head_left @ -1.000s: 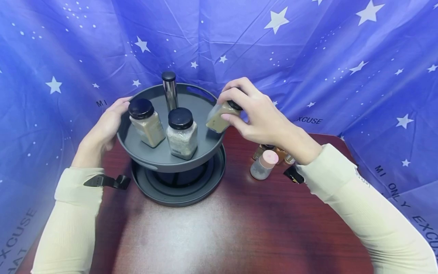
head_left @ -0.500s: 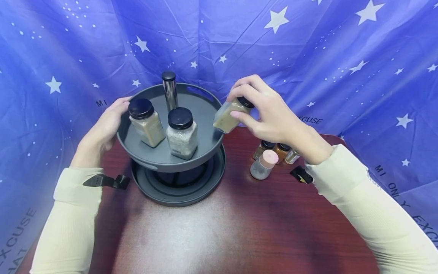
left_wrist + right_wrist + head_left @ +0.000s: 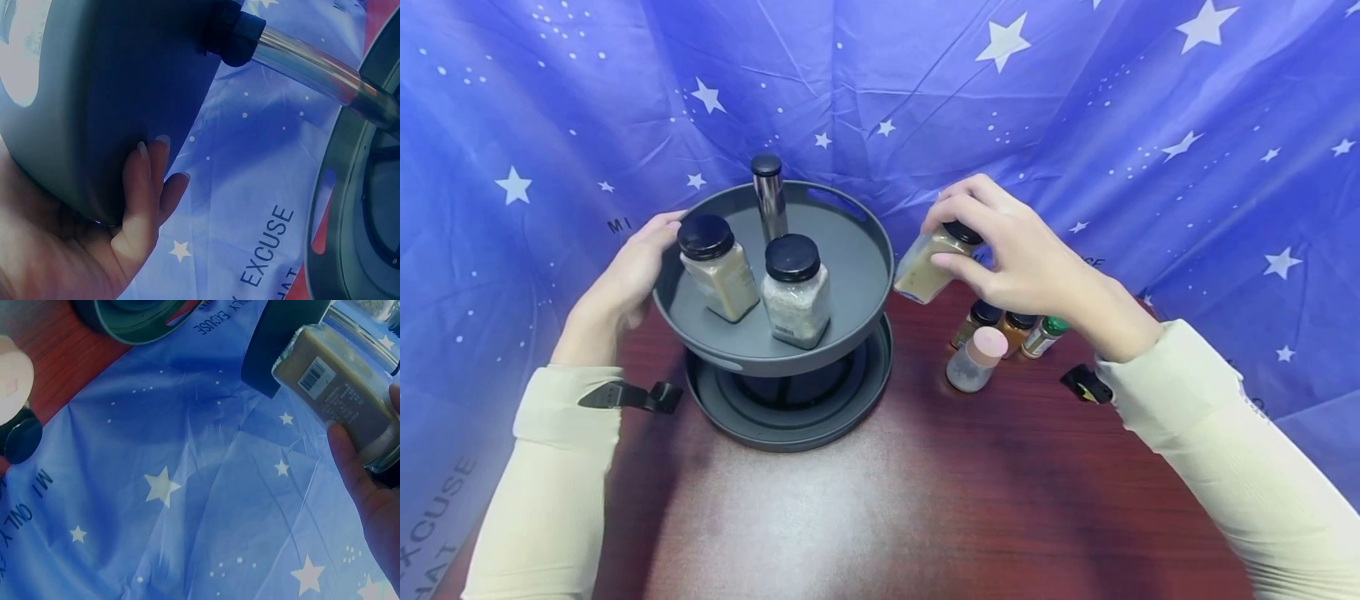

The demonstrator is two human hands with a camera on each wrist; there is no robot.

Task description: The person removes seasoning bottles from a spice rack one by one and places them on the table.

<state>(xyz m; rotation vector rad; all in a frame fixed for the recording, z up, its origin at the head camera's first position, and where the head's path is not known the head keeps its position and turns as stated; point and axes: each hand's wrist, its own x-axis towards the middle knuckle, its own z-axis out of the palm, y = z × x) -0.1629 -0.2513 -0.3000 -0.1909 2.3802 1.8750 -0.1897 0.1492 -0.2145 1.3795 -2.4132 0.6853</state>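
My left hand (image 3: 617, 275) grips the left rim of the upper tier of a grey two-tier turntable (image 3: 775, 363). In the left wrist view, its fingers (image 3: 140, 194) curl against the tier's underside. Beyond the tier's right edge, my right hand (image 3: 1022, 250) holds a square clear spice jar (image 3: 925, 268) of tan powder, tilted and off the table. The right wrist view shows a barcode label on that jar (image 3: 337, 384); its black lid is partly hidden. Two more black-lidded jars stand on the upper tier, one tan (image 3: 726, 283), one whitish (image 3: 797, 302).
A chrome post (image 3: 771, 204) with a black cap rises from the upper tier. Right of the turntable stand a pink-capped shaker (image 3: 977, 358), two small dark-lidded jars (image 3: 1019, 332) and a green-capped bottle (image 3: 1045, 335). Blue star-patterned cloth (image 3: 850, 67) hangs behind the table.
My right hand has carried the tilted spice jar rightward, off the upper tier and past its rim. The green-capped bottle has come into fuller view. My left hand keeps its place on the rim.
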